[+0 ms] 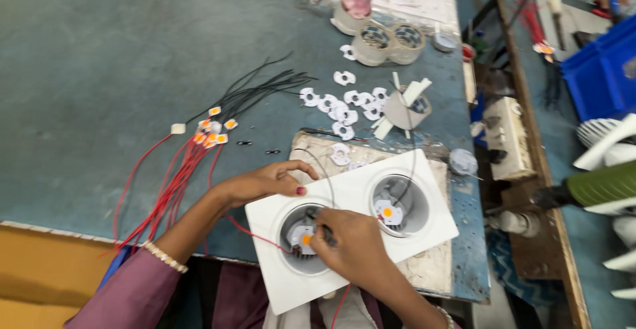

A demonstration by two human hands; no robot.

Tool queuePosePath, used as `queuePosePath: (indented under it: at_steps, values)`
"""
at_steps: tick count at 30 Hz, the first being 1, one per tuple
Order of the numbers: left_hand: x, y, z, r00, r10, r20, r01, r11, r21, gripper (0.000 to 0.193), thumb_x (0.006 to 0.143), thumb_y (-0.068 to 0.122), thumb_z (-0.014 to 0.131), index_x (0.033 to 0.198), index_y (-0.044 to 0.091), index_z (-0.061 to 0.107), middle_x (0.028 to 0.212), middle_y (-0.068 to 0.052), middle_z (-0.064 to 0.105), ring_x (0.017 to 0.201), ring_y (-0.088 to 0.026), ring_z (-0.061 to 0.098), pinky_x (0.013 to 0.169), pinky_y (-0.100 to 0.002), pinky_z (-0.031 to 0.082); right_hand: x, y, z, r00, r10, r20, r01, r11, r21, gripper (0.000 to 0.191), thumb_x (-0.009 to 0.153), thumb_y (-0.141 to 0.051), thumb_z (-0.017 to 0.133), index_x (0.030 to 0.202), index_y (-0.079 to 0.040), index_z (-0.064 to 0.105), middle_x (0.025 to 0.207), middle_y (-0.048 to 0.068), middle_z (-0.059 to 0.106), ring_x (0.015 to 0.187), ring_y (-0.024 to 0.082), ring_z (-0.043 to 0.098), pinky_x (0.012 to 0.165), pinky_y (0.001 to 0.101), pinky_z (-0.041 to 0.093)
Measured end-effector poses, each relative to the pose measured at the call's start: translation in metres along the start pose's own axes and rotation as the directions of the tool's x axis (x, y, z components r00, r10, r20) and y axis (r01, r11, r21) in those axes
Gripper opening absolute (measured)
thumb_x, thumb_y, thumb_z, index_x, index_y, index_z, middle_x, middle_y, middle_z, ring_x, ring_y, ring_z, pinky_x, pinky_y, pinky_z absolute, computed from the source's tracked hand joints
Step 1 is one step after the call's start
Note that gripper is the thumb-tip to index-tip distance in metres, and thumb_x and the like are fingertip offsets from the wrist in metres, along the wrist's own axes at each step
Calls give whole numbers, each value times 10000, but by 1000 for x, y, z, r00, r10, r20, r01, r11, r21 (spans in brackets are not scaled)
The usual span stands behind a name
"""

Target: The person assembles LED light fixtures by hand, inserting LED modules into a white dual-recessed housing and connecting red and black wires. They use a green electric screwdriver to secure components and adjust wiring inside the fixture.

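A white rectangular twin downlight housing [348, 226] is laid flat, turned slightly askew, on a worn board at the near edge of the blue-green bench. Two round recesses are set into it. In each a small white LED module with an orange centre is seated: one at the left [304, 239], one at the right [388, 212]. Thin red and black wires are apparently led to the modules.

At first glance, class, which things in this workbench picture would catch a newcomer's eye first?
Front and centre lies a white double lamp housing with two round wells. The right hand works in the nearer well, and the left hand steadies the rim. To the left, a bundle of red and black wires fans across the blue-green table.
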State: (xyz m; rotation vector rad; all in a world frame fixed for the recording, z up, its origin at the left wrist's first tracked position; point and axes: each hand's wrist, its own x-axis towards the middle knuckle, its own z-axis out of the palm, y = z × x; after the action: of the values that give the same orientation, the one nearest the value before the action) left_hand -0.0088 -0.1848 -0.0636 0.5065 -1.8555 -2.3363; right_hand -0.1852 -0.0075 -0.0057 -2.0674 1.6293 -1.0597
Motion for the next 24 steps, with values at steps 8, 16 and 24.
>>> queuePosePath:
  at_steps: [8,16,24]
  values:
    - [-38,48,24,921,192,-338,55,796,602,326,835,293,803,1046,75,684,988,-76,763,935,-183,691,823,-336,517,-12,8,-3,965,262,-19,-253,945,206,86,763,-25,705,841,-10,739,519,-1,507,463,31,375,443,239,286]
    - [-58,64,102,734,655,-180,37,227,973,53,758,134,761,781,87,752,1557,-169,418,1464,-415,282,1138,-633,205,-44,11,-31,875,445,-191,-313,820,479,124,807,26,620,844,28,738,604,-5,614,466,32,468,431,221,326]
    - [-40,59,137,835,534,-131,177,-36,984,107,661,81,726,568,31,707,1620,-152,317,1517,-444,171,1159,-700,126,-77,20,-46,818,554,-155,-345,689,638,164,800,98,558,852,102,713,533,54,573,404,71,453,397,238,336]
